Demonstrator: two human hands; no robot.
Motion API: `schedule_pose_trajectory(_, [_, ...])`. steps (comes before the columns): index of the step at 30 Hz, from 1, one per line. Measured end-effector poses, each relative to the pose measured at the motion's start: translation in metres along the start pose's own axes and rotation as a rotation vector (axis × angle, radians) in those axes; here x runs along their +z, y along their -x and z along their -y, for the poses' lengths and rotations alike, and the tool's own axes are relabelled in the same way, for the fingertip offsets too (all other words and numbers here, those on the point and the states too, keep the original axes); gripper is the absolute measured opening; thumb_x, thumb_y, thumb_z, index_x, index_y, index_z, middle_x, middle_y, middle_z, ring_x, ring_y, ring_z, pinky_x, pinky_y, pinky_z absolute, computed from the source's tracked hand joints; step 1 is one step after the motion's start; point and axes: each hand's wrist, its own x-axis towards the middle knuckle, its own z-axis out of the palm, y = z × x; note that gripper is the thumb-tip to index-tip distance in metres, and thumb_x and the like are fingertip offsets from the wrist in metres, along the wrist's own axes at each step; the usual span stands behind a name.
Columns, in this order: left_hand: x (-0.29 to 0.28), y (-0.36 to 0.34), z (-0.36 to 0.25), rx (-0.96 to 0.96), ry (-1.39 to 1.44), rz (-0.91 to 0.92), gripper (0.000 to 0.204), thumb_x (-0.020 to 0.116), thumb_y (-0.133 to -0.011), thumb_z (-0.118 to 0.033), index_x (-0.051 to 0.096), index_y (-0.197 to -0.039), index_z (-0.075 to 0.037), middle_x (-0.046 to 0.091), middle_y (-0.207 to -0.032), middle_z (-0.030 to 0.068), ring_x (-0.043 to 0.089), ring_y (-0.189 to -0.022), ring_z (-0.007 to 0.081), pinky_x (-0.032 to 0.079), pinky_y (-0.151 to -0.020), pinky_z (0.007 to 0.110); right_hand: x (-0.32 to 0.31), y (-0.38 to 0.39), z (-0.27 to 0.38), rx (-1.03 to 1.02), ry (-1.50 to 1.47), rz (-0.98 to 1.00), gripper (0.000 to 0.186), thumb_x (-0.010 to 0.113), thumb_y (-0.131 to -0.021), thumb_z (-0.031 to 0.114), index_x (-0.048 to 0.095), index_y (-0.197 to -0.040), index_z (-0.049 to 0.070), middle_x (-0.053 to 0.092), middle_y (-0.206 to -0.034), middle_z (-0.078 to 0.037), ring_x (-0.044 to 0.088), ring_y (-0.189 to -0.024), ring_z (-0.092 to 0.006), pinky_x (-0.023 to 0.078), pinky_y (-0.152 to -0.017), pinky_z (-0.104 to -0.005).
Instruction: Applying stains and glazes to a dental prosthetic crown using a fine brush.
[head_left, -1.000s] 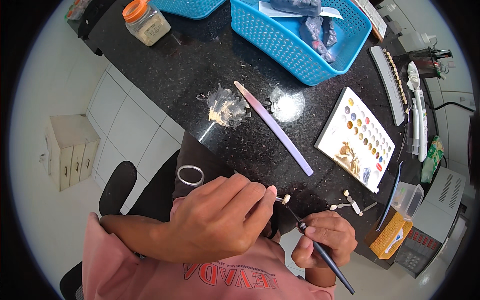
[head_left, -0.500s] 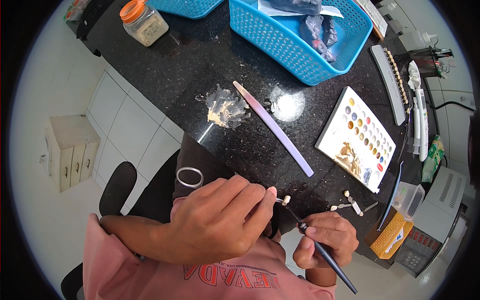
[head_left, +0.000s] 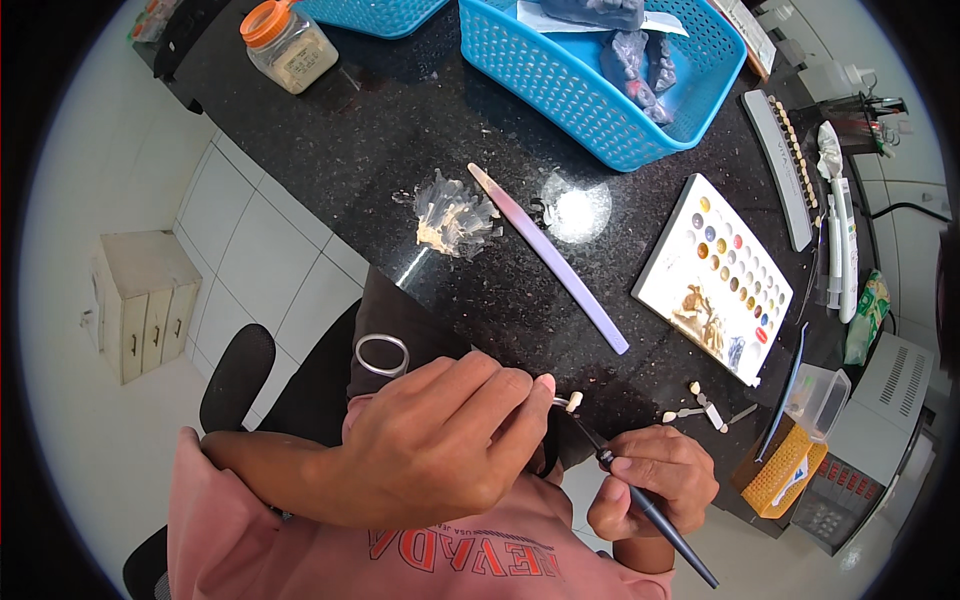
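Head view: your left hand (head_left: 430, 450) pinches a thin metal holder carrying a small tooth crown (head_left: 574, 401) at the countertop (head_left: 400, 130) near edge. Your right hand (head_left: 655, 482) grips a fine brush (head_left: 640, 500) (axis slanting up-left), tip just below-right of the crown.

Black speckled stone counter (head_left: 400, 130) runs diagonally, glossy, with a bright light reflection on it. White tiled wall face (head_left: 270, 250) below its edge. Pale floor (head_left: 80, 430). Small beige drawer cabinet (head_left: 140, 300) on the left; black chair (head_left: 235, 375) just beside it.
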Motion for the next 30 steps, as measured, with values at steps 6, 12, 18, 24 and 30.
schedule_pose_trajectory(6, [-0.0010, -0.0003, 0.0001, -0.012, 0.018, 0.007, 0.035, 0.064, -0.062, -0.004, 0.067, -0.096, 0.004, 0.060, -0.078, 0.0076, 0.058, -0.064, 0.0184, 0.048, -0.052, 0.025, 0.0005, -0.0029, -0.0009, -0.086, -0.006, 0.042, 0.011, 0.057, -0.071, 0.000, 0.053, -0.081, -0.004, 0.056, -0.062, -0.010, 0.056, -0.046, -0.0161, 0.053, -0.049, -0.0271])
schedule_pose_trajectory(12, [-0.0034, -0.0014, 0.0009, -0.002, 0.027, 0.030, 0.036, 0.063, -0.062, -0.004, 0.066, -0.097, 0.004, 0.059, -0.078, 0.0076, 0.057, -0.064, 0.0180, 0.048, -0.051, 0.025, 0.0017, -0.0007, 0.0021, 0.005, 0.026, -0.049, 0.012, 0.067, -0.070, 0.003, 0.056, -0.076, 0.002, 0.059, -0.062, -0.007, 0.063, -0.050, -0.0192, 0.051, -0.043, -0.0262])
schedule_pose_trajectory(18, [-0.0019, -0.0005, 0.0015, -0.002, 0.042, 0.013, 0.037, 0.063, -0.061, -0.005, 0.066, -0.097, 0.005, 0.059, -0.078, 0.0081, 0.058, -0.065, 0.0183, 0.047, -0.052, 0.025, 0.0025, -0.0002, 0.0008, -0.024, 0.018, -0.028, 0.012, 0.067, -0.070, 0.003, 0.056, -0.075, 0.002, 0.059, -0.062, -0.008, 0.063, -0.050, -0.0191, 0.051, -0.043, -0.0264])
schedule_pose_trajectory(24, [-0.0014, -0.0001, 0.0015, -0.003, 0.055, 0.000, 0.037, 0.064, -0.061, -0.004, 0.066, -0.097, 0.005, 0.059, -0.078, 0.0086, 0.058, -0.064, 0.0184, 0.048, -0.052, 0.025, 0.0027, 0.0006, 0.0008, -0.031, 0.021, -0.025, 0.013, 0.067, -0.070, 0.003, 0.057, -0.077, 0.002, 0.058, -0.062, -0.007, 0.063, -0.050, -0.0194, 0.052, -0.044, -0.0265])
schedule_pose_trajectory(30, [-0.0019, -0.0008, 0.0020, 0.001, 0.063, 0.000, 0.038, 0.064, -0.061, -0.004, 0.066, -0.098, 0.005, 0.060, -0.078, 0.0088, 0.058, -0.064, 0.0185, 0.048, -0.052, 0.025, 0.0014, -0.0014, -0.0024, -0.108, -0.003, 0.018, 0.012, 0.057, -0.071, 0.000, 0.055, -0.081, -0.004, 0.055, -0.063, -0.010, 0.056, -0.048, -0.0174, 0.052, -0.048, -0.0270])
